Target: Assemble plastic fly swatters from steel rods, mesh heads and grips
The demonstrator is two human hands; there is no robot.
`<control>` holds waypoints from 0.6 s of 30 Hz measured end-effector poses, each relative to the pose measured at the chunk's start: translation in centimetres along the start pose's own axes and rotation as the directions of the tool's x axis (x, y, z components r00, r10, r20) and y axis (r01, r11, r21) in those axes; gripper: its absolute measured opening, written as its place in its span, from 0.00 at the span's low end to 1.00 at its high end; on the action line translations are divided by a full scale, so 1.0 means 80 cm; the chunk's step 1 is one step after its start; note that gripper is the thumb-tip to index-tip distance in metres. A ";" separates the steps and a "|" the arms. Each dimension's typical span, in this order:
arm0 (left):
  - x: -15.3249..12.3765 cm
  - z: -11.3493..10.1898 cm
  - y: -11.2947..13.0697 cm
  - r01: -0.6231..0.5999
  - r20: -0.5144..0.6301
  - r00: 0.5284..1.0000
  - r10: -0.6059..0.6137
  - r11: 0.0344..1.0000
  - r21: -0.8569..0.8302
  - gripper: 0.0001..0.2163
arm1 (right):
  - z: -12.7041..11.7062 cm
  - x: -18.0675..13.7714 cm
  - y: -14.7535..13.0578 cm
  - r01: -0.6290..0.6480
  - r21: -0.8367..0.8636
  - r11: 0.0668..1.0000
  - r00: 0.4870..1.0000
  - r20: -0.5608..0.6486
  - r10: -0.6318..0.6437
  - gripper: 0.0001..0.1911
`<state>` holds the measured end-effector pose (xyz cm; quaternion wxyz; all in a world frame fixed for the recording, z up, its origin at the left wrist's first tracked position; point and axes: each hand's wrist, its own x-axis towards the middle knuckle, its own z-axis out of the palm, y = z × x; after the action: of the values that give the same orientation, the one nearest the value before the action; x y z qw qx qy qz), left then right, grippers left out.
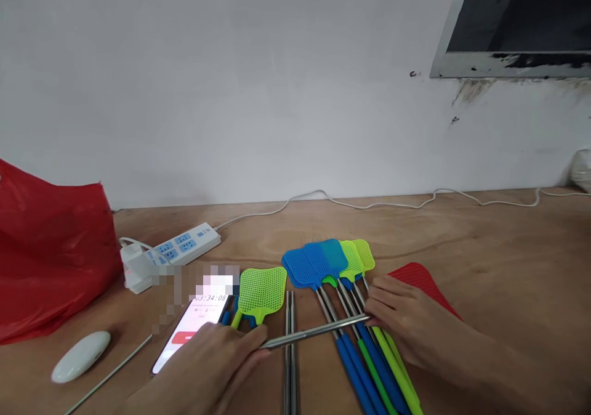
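A shiny telescopic metal rod (314,332) spans the gap between my two hands, slanting slightly up to the right. My left hand (217,356) is closed around its left end. The right end is pinched in my right hand (401,316). Below the rod, a few more metal rods (290,369) lie side by side on the table. A yellow-green fly swatter head (262,289) rests just beyond my left hand. Several assembled fly swatters (318,264), blue and yellow-green with metal shafts and coloured handles, lie in a pile beside my right hand, which partly covers them.
A phone (203,316) showing a timer lies left, near a white power strip (184,245) and a white mouse (80,356). A red plastic bag (50,255) stands far left. Something red and ribbed (422,279) lies behind my right hand. A white cable (378,204) runs along the wall.
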<state>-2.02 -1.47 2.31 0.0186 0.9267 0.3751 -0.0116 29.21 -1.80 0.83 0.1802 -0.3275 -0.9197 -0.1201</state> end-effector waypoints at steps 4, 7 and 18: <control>-0.015 -0.006 -0.005 -0.013 -0.065 0.998 0.007 0.996 -0.093 0.37 | -0.003 -0.023 0.013 0.014 0.011 1.000 1.000 -0.008 -0.014 0.12; -0.013 -0.011 -0.005 -0.018 -0.094 0.996 0.006 0.992 -0.128 0.37 | -0.002 -0.029 0.013 -0.011 0.035 0.999 1.000 0.019 0.011 0.11; -0.025 -0.010 -0.020 0.006 -0.047 0.999 -0.013 0.989 -0.146 0.22 | -0.002 -0.028 0.004 -0.074 0.084 0.994 0.997 0.033 0.072 0.12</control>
<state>-4.56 -1.67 3.11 0.0772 0.9212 0.3796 0.0378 31.06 -2.89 0.10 0.1846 -0.3547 -0.9140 -0.0695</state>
